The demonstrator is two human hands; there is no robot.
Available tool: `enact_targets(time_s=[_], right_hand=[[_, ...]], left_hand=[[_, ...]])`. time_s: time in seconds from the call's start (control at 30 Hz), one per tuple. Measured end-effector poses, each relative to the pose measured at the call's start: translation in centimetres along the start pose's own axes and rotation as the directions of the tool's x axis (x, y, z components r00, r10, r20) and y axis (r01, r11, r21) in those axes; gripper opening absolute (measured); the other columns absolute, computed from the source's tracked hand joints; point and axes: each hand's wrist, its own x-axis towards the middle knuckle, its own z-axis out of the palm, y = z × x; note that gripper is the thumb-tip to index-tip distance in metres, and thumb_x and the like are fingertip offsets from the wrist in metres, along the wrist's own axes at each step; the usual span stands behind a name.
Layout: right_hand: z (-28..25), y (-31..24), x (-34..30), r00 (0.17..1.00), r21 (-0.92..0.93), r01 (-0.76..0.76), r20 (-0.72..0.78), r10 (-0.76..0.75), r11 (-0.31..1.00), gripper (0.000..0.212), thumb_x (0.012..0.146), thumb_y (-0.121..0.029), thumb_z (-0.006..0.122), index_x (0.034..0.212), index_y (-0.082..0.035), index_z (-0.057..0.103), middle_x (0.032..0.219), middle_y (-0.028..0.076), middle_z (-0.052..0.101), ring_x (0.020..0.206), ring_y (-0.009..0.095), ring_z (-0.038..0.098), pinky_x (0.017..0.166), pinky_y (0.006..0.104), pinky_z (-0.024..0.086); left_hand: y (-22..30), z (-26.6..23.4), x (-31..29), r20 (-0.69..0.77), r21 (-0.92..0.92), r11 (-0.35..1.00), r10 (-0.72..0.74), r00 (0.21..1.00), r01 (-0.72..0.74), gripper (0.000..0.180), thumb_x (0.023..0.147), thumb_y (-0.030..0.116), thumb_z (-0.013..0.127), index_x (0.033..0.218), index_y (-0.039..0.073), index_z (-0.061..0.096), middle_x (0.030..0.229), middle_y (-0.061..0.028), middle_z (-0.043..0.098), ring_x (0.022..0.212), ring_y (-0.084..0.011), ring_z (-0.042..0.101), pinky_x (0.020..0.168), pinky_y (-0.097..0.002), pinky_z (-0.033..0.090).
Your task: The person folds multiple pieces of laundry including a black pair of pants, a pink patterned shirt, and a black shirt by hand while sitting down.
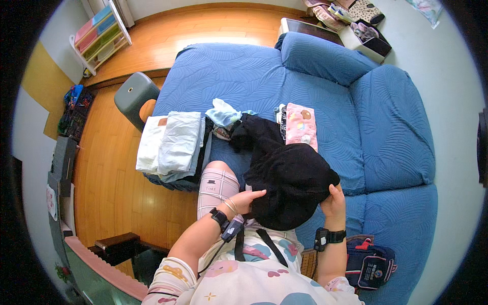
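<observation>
A black cloth garment (292, 180) hangs bunched between my two hands over my lap, its kind hidden by the folds. My left hand (243, 200) grips its near left edge, thumb on top. At its right edge, my right hand (333, 200) pinches the fabric. More black cloth (259, 133) stretches away from it across the sofa. A light blue garment (222, 113) lies crumpled beyond that. Left of my knee sits a stack of folded light jeans and white clothes (178, 142). Folded pink cloth with patches (301, 124) rests on the right, beside a patterned dark piece.
The blue-covered sofa (325, 91) spreads ahead and to my right. A dark blue backpack (371, 264) lies near my right forearm. At the far left edge stands a grey stool (134, 96). Beyond it are a coloured drawer rack (101, 38) and a dark basket (79, 114).
</observation>
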Motion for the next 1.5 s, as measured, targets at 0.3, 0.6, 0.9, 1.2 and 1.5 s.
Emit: enact_targets(time_s=[0.3, 0.6, 0.9, 1.2, 1.5], right_hand=[[0.8, -0.5, 0.1, 0.999, 0.02, 0.03, -0.015, -0.029, 0.999, 0.045, 0.089, -0.004, 0.053, 0.134, -0.002, 0.05, 0.134, 0.013, 0.055, 0.123, 0.029, 0.053, 0.105, 0.0424, 0.041], [1.4, -0.8, 1.7, 0.993, -0.241, 0.075, 0.105, -0.051, 0.968, 0.047, 0.089, -0.001, 0.053, 0.135, -0.002, 0.049, 0.133, 0.011, 0.055, 0.122, 0.024, 0.052, 0.104, 0.0385, 0.039], [7.7, 1.3, 2.6, 0.983, -0.367, 0.014, 0.175, 0.054, 0.93, 0.062, 0.081, 0.008, 0.059, 0.138, -0.004, 0.038, 0.123, 0.012, 0.057, 0.114, 0.022, 0.055, 0.099, 0.0329, 0.043], [8.7, 2.3, 5.2, 0.871, -0.87, 0.491, 0.491, -0.018, 0.041, 0.013, 0.08, -0.001, 0.062, 0.093, 0.0, 0.061, 0.088, 0.019, 0.058, 0.083, 0.037, 0.058, 0.074, 0.0415, 0.048], [13.5, 0.1, 5.8, 0.737, -0.819, 0.573, 0.535, -0.412, -0.038, 0.013, 0.079, -0.003, 0.068, 0.086, -0.001, 0.056, 0.085, 0.016, 0.057, 0.079, 0.033, 0.056, 0.068, 0.04, 0.045]], left_hand=[[-1.5, 2.6, -1.8, -0.089, -0.013, 0.989, 0.147, 0.985, -0.149, 0.042, 0.093, 0.029, 0.061, 0.126, 0.004, 0.057, 0.123, -0.0104, 0.063, 0.112, -0.0241, 0.06, 0.099, -0.038, 0.046], [9.0, 3.3, -16.4, -0.195, 0.46, 0.599, 0.789, 0.583, -0.656, 0.03, 0.087, 0.016, 0.068, 0.108, -0.005, 0.064, 0.099, -0.0063, 0.067, 0.085, -0.0141, 0.063, 0.079, -0.0281, 0.051], [9.5, 3.1, -23.4, -0.136, 0.728, 0.294, 0.947, 0.29, -0.62, 0.056, 0.083, 0.01, 0.07, 0.132, -0.003, 0.045, 0.122, -0.0092, 0.058, 0.104, -0.014, 0.055, 0.093, -0.0288, 0.045], [9.2, 1.7, -25.5, -0.082, 0.875, 0.262, 0.909, 0.409, -0.408, 0.032, 0.076, -0.002, 0.059, 0.108, 0.001, 0.061, 0.105, -0.0021, 0.061, 0.099, -0.0121, 0.056, 0.09, -0.0261, 0.044], [9.9, 5.0, -28.3, 0.167, 0.974, -0.182, 0.98, -0.11, -0.135, 0.038, 0.073, -0.007, 0.054, 0.109, 0.002, 0.063, 0.102, -0.0109, 0.066, 0.098, -0.0222, 0.062, 0.09, -0.0305, 0.046]])
